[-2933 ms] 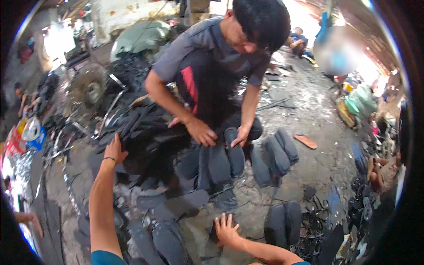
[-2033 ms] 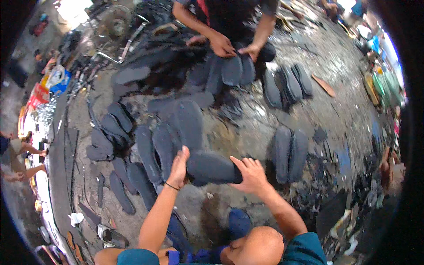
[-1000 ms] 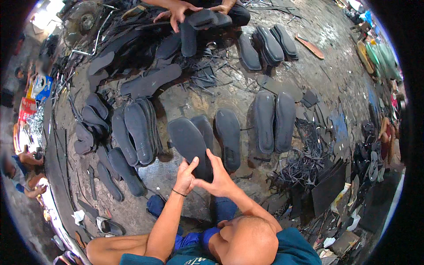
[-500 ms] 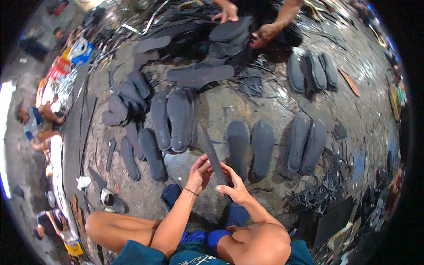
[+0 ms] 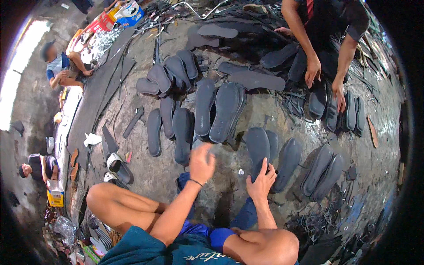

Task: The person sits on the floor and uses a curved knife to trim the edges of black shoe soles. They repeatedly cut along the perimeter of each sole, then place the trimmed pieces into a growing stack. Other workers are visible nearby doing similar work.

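Note:
My right hand (image 5: 262, 180) grips the near end of a dark grey shoe sole (image 5: 256, 148), thumb and fingers at its edges. That sole partly covers another sole (image 5: 272, 143), and a further one (image 5: 289, 161) lies just to the right. My left hand (image 5: 202, 162) is raised, thumb apart from its bent fingers, with nothing visible in it. Beside it on the left lies a dark sole (image 5: 183, 138). Beyond it are a single long sole (image 5: 204, 108) and a stack of soles (image 5: 225, 112).
A co-worker's hands (image 5: 339, 95) handle soles at the upper right. Paired soles (image 5: 317, 170) lie to the right, above black strip scraps (image 5: 304, 213). More soles (image 5: 176, 70) lie at the far left, and white-strapped slides (image 5: 119, 168) near my left knee.
The sole held edge-on between both hands now lies flat among the right-hand soles under my right hand. My left hand has let go. The co-worker's hands have moved right, to other soles.

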Tool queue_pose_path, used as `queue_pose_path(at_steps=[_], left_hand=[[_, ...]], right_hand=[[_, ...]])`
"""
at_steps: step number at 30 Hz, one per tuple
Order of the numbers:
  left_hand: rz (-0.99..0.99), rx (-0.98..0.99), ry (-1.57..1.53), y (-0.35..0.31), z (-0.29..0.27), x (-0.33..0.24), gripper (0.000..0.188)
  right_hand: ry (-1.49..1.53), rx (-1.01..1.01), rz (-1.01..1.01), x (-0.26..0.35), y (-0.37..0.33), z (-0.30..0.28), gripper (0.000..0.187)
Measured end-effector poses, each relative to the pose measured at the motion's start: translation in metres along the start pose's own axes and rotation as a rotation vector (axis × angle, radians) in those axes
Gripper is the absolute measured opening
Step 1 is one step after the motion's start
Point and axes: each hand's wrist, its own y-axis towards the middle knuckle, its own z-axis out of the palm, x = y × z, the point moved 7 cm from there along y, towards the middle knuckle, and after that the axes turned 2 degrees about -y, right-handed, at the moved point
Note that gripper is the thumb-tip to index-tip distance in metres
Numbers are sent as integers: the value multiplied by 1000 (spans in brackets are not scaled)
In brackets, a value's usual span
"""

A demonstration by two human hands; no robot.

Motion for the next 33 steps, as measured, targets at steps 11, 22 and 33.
queue_pose_path(at_steps=[11, 22, 33], left_hand=[[-547, -434, -261, -39, -27, 150, 79], [57, 524, -504, -60, 91, -133, 77], [339, 593, 38, -73, 136, -101, 53]], right_hand=[[304, -197, 209, -50, 0, 3, 85], [1019, -203, 68, -23, 4, -49, 62], [-156, -360, 342, -118, 1, -73, 57]])
